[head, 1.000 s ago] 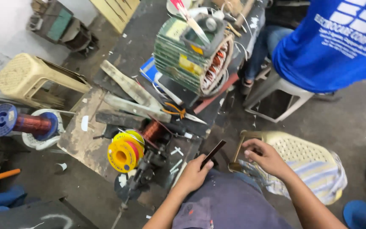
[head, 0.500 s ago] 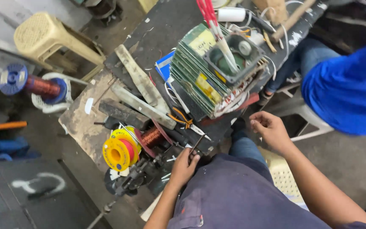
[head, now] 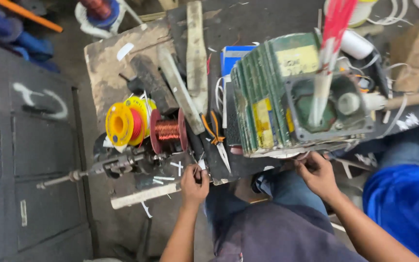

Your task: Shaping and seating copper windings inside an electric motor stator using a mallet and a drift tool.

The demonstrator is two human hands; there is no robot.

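Observation:
My left hand [head: 193, 185] rests at the near edge of the cluttered workbench [head: 104, 58], fingers curled on a small white strip beside the winding jig [head: 117, 165]. My right hand [head: 318, 173] reaches up under the near lower edge of the green motor stator [head: 287, 97], fingers pinching thin wire or a paper strip there. A red and white bundle of strips [head: 330, 53] stands in the stator's bore. A copper wire spool [head: 168, 130] and a yellow spool [head: 124, 122] sit just beyond my left hand. Orange-handled pliers [head: 217, 138] lie between the spools and the stator.
Wooden slats [head: 196, 53] and a blue box [head: 233, 56] lie on the bench. A dark metal cabinet [head: 25, 155] stands at left. Another person in blue [head: 408, 204] sits at right. A blue-ended spool [head: 97, 8] lies on the floor beyond.
The view has shifted and closed in on the bench. My right hand moved up to the stator's lower edge; my left hand stays at the bench edge near the jig.

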